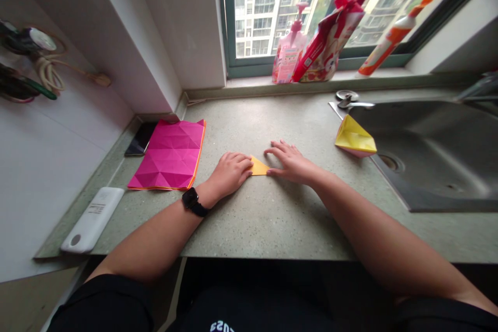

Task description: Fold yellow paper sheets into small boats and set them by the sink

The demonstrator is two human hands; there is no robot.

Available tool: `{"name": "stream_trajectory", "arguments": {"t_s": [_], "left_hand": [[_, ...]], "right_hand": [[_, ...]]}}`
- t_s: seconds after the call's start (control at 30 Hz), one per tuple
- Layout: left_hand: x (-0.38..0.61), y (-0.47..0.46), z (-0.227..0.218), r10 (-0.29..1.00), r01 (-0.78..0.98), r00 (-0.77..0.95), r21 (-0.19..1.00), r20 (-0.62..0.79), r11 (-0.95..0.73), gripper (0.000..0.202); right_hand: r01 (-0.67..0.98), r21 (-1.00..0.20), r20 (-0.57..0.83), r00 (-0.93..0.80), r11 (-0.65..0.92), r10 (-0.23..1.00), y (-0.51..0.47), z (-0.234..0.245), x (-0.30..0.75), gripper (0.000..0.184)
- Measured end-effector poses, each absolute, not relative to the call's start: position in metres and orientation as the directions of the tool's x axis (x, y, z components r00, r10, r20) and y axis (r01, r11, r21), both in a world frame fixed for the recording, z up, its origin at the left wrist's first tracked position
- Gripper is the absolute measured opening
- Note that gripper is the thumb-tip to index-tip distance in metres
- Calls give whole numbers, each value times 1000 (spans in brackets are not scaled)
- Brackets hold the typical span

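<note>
A small folded piece of orange-yellow paper lies on the countertop between my hands, its bare part shaped like a triangle. My left hand, with a black watch on its wrist, holds the paper down at its left side; the fingers are curled together and cover that end. At the paper's right tip is the thumb of my right hand. The other fingers of that hand are spread apart above the counter. A stack of creased paper sheets, magenta on top with orange edges below, rests left of my left hand.
A folded yellow paper shape sits by the rim of the steel sink on the right. A dark phone and a white power bank lie at left. Bottles and a red bag stand on the windowsill.
</note>
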State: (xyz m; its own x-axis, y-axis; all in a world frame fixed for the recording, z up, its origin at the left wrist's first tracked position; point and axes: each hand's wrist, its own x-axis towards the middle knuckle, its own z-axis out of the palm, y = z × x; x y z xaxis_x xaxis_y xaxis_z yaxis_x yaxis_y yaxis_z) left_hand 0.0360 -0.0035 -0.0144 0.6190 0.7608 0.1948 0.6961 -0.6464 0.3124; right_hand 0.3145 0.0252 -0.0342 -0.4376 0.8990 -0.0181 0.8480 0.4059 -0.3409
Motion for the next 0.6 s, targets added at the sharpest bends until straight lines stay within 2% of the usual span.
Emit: {"name": "stream_trajectory", "arguments": {"t_s": [0.13,0.23,0.3,0.37,0.47,0.6], "left_hand": [[35,-4,-13,765,698,615,320,189,-640,19],[34,-4,-12,767,697,614,329,184,-637,20],[34,-3,-12,764,688,618,341,186,-640,21],[33,-1,-13,757,675,624,354,193,-647,20],[31,1,-14,751,659,628,373,205,-653,20],[31,2,-15,754,652,620,392,218,-649,23]], "right_hand": [[869,-340,-109,-417,360,902,31,-27,336,82],[855,-365,-106,-430,367,897,33,-23,346,81],[811,-420,-22,-457,406,889,34,-20,347,69],[752,-475,132,-453,457,882,33,-17,344,50],[680,-483,350,-427,552,834,27,-12,332,28],[555,-427,406,-588,713,700,15,-11,311,23]]}}
